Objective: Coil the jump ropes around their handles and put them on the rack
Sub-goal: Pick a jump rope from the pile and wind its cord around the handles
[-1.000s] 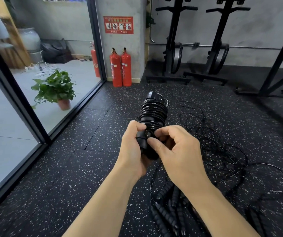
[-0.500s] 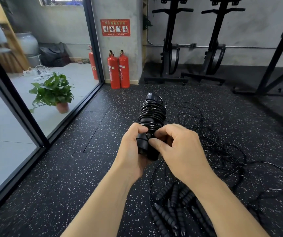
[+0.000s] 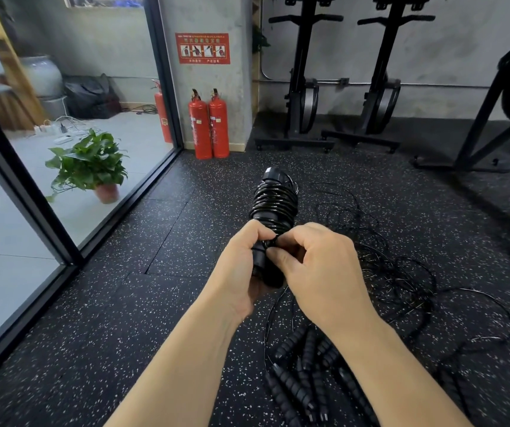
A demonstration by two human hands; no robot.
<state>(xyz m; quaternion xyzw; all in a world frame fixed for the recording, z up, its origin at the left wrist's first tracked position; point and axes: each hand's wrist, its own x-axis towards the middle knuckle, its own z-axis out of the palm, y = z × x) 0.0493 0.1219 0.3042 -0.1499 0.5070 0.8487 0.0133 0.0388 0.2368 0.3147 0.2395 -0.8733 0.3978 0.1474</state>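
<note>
We are holding the coiled jump rope (image 3: 273, 204) up in front of us, above the speckled black floor (image 3: 155, 241). Its handles are pointing away from us, with glossy black cord wound round them in many turns. Our left hand (image 3: 238, 266) is gripping the near end of the coiled jump rope from the left, fingers curled round the handles. Our right hand (image 3: 318, 272) is meeting it from the right, thumb and forefinger pinching the cord at the nearest turns, the other fingers tucked in.

Right of the coiled jump rope, a tangle of loose ropes (image 3: 401, 272) is lying spread over the floor. Below it, nearer to us, several ribbed handles (image 3: 303, 374) are lying side by side, and a thin strand is hanging from under its near end toward them.

Beyond the coiled jump rope and slightly left, two fire extinguishers (image 3: 209, 124) are standing against a concrete pillar. Well to its left, behind glass, a potted plant (image 3: 90, 164) is sitting. Beyond it to the right, black equipment stands (image 3: 300, 87) are lining the wall.
</note>
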